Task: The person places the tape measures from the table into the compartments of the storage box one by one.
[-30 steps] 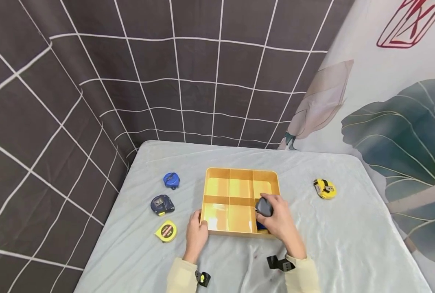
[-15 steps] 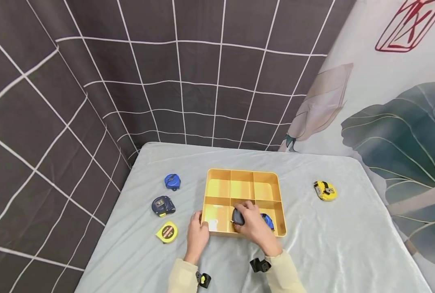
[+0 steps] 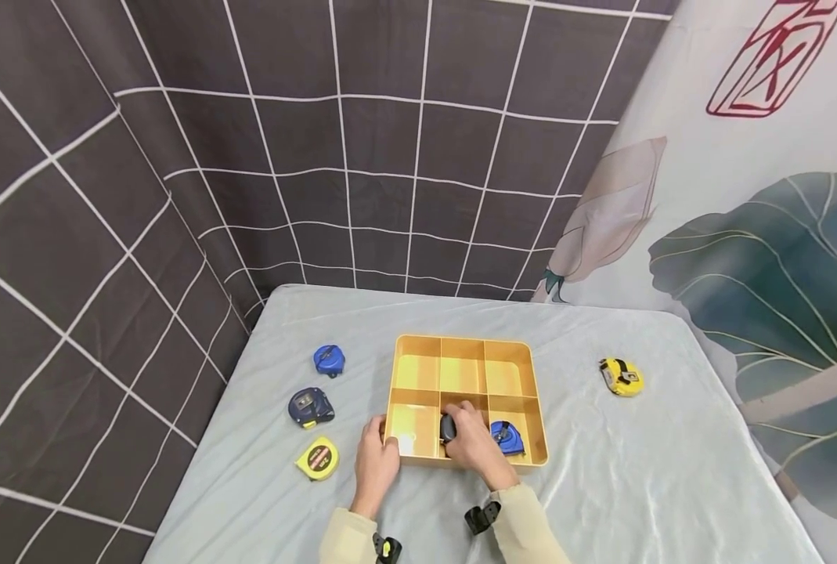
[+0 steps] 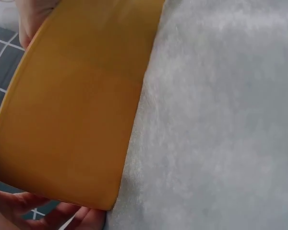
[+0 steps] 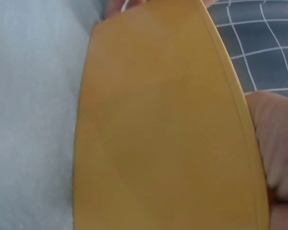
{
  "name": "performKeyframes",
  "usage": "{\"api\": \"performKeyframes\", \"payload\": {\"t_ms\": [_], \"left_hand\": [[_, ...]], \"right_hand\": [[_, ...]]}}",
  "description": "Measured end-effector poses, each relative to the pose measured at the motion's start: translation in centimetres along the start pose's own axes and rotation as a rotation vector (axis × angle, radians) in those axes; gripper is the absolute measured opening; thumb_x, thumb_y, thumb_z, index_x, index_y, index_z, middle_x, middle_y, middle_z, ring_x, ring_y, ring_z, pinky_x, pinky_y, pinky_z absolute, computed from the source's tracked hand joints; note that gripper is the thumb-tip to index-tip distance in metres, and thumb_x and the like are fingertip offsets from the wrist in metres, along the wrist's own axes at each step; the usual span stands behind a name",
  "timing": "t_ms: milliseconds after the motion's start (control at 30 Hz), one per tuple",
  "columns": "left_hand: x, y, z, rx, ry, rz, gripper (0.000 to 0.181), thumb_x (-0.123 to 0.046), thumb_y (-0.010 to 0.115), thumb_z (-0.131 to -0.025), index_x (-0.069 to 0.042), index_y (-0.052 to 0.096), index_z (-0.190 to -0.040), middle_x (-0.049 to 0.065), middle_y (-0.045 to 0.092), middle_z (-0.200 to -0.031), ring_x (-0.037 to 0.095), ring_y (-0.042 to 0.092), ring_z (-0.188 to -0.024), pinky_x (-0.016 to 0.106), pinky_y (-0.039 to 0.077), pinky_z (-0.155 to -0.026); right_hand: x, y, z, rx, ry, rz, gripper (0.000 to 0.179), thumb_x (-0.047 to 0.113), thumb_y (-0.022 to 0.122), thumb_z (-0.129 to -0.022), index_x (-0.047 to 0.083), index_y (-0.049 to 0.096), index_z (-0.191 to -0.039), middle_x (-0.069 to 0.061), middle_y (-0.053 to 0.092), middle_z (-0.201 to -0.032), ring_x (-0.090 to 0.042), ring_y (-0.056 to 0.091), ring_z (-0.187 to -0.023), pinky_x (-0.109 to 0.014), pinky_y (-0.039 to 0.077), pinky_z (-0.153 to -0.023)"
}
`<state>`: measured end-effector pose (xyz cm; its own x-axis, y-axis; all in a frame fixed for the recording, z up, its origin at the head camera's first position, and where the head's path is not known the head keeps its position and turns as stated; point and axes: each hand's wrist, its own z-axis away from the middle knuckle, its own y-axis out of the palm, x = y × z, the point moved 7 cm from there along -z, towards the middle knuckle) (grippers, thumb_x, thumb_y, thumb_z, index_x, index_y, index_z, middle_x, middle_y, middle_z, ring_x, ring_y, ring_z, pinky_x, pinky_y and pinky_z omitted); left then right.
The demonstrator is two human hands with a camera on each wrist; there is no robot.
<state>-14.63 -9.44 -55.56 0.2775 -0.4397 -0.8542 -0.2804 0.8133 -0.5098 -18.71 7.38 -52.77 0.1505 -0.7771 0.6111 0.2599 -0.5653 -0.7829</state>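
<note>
A yellow tray (image 3: pixel 463 364) divided into compartments lies in the middle of the head view. My left hand (image 3: pixel 377 464) grips its front left corner, thumb at the rim and fingers along the outer side; the left wrist view shows these fingers (image 4: pixel 53 218) around the tray's end. My right hand (image 3: pixel 474 443) reaches into the front middle compartment and holds a dark grey tape measure (image 3: pixel 448 428), partly hidden by the fingers. A blue tape measure (image 3: pixel 506 439) sits in the front right compartment. In the right wrist view, my right hand (image 5: pixel 276 139) dips behind the tray's front wall.
Left of the tray, a small blue tape measure (image 3: pixel 330 359), a navy one (image 3: pixel 311 407) and a yellow one (image 3: pixel 318 459) lie in a column on the pale cloth. Another yellow tape measure (image 3: pixel 622 377) is at the right. A dark gridded curtain (image 3: pixel 379 188) hangs behind.
My right hand has moved left with the dark tape measure, from above the front right compartment down into the middle one, uncovering the blue tape measure. My left hand keeps its grip.
</note>
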Motion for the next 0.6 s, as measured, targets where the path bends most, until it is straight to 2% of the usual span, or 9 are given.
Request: {"api": "performKeyframes", "payload": {"t_ms": [233, 467, 600], "left_hand": [[-0.40, 0.27, -0.52, 0.083, 0.000, -0.057, 0.045, 0.001, 0.042, -0.075, -0.003, 0.053, -0.118, 0.016, 0.054, -0.110, 0.034, 0.053, -0.104, 0.051, 0.041, -0.085], [-0.28, 0.48, -0.51, 0.060, 0.009, -0.017, 0.046, 0.004, 0.044, -0.070, -0.002, 0.056, -0.114, 0.014, 0.056, -0.107, 0.031, 0.055, -0.100, 0.050, 0.042, -0.084], [-0.25, 0.32, -0.45, 0.072, 0.012, -0.003, 0.047, 0.005, 0.044, -0.068, -0.001, 0.055, -0.112, 0.015, 0.056, -0.106, 0.031, 0.054, -0.099, 0.050, 0.041, -0.084]], "right_hand": [[-0.64, 0.78, -0.39, 0.035, 0.096, -0.002, 0.056, -0.008, 0.060, -0.066, 0.003, 0.056, -0.120, -0.017, 0.049, -0.112, -0.028, 0.045, -0.089, -0.035, 0.042, -0.064], [-0.68, 0.63, -0.30, 0.058, 0.097, -0.004, 0.054, -0.007, 0.060, -0.067, 0.003, 0.056, -0.120, -0.016, 0.051, -0.107, -0.027, 0.046, -0.083, -0.035, 0.041, -0.062], [-0.70, 1.01, -0.24, 0.072, 0.099, 0.003, 0.053, -0.006, 0.061, -0.067, 0.002, 0.056, -0.119, -0.014, 0.051, -0.105, -0.026, 0.045, -0.081, -0.035, 0.040, -0.062]]}}
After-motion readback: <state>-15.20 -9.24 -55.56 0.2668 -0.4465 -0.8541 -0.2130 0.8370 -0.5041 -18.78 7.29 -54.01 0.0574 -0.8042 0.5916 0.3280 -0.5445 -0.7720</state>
